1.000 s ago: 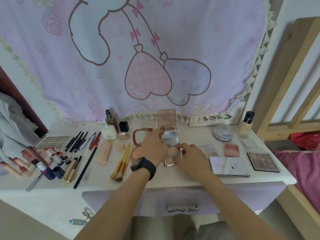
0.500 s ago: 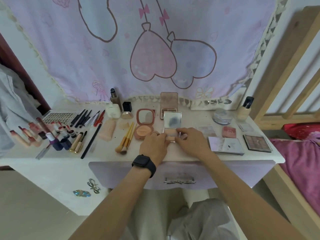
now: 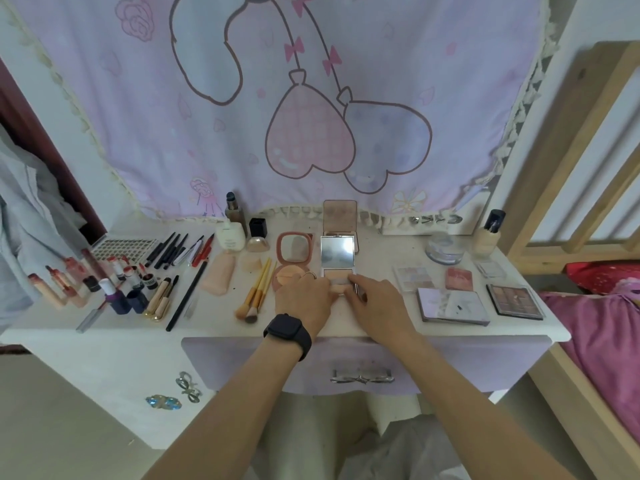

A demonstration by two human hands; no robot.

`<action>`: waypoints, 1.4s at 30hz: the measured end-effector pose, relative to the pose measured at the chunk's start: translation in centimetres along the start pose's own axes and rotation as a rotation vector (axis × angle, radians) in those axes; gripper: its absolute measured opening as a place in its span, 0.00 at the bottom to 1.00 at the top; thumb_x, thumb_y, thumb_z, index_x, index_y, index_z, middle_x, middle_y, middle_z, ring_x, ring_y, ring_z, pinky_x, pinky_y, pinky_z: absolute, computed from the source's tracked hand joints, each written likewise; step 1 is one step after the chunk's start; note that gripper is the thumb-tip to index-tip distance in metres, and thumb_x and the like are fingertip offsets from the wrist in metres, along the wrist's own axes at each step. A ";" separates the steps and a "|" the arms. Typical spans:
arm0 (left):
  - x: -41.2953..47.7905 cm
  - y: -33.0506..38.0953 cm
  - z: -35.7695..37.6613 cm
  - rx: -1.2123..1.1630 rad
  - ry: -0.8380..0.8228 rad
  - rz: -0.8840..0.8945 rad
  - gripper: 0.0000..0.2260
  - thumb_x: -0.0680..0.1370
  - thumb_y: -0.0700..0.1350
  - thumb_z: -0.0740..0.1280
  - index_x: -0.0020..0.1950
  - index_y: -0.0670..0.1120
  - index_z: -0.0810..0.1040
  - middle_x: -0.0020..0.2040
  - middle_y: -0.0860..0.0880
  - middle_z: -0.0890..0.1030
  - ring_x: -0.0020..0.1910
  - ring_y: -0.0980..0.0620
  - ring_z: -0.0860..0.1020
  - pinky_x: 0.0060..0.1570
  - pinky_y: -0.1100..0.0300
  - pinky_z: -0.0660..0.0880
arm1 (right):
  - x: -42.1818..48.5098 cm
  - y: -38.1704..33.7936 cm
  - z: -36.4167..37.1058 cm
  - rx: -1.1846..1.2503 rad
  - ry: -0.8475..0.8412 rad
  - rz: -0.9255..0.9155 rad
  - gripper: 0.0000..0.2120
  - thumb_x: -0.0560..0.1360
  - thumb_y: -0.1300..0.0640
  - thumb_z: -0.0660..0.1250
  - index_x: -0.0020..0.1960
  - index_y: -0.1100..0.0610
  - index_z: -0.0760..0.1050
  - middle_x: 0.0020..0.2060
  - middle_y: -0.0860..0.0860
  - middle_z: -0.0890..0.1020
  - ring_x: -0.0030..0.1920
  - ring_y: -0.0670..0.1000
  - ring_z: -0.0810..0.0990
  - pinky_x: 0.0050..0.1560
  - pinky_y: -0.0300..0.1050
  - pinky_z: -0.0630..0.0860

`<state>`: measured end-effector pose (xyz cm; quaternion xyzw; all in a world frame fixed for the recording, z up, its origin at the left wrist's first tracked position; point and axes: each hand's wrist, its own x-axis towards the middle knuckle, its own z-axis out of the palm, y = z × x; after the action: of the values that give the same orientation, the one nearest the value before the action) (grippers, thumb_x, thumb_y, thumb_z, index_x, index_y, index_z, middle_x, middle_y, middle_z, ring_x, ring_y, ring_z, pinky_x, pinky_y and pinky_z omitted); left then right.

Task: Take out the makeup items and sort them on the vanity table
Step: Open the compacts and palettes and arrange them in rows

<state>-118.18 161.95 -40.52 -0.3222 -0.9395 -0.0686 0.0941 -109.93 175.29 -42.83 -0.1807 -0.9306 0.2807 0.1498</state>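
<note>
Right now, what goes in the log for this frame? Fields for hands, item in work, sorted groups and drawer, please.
Hands: left hand and right hand both hold the base of one item
Item in work: square mirror compact, open, lid upright, on the vanity table
Left group: lipsticks, pencils, brushes
Right group: eyeshadow palettes
Storage: drawer shut

lilac curtain with pink and purple checked hearts, white table, black watch, yellow-handled brushes
</note>
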 end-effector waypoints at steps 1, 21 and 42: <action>0.0 -0.1 -0.1 -0.004 -0.001 0.000 0.14 0.83 0.55 0.58 0.55 0.51 0.80 0.48 0.50 0.79 0.50 0.48 0.78 0.39 0.56 0.71 | -0.1 0.0 0.0 0.004 0.008 -0.001 0.19 0.84 0.49 0.61 0.72 0.54 0.74 0.54 0.52 0.84 0.55 0.57 0.76 0.54 0.44 0.69; 0.6 0.1 -0.4 0.054 -0.037 0.007 0.13 0.83 0.53 0.56 0.57 0.48 0.76 0.50 0.49 0.78 0.46 0.48 0.78 0.39 0.56 0.72 | 0.0 0.1 0.2 -0.028 -0.013 -0.054 0.19 0.84 0.52 0.60 0.73 0.54 0.72 0.70 0.50 0.76 0.62 0.57 0.73 0.64 0.45 0.67; 0.3 1.2 -1.4 0.031 -0.046 -0.037 0.16 0.84 0.56 0.55 0.70 0.55 0.72 0.51 0.49 0.79 0.48 0.48 0.78 0.41 0.56 0.74 | -0.2 1.3 0.6 0.053 0.027 -0.113 0.17 0.83 0.60 0.59 0.70 0.54 0.76 0.62 0.49 0.82 0.51 0.58 0.75 0.55 0.47 0.70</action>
<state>-117.48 162.81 -39.03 -0.3046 -0.9482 -0.0483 0.0759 -109.71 175.89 -44.10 -0.1277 -0.9294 0.2941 0.1827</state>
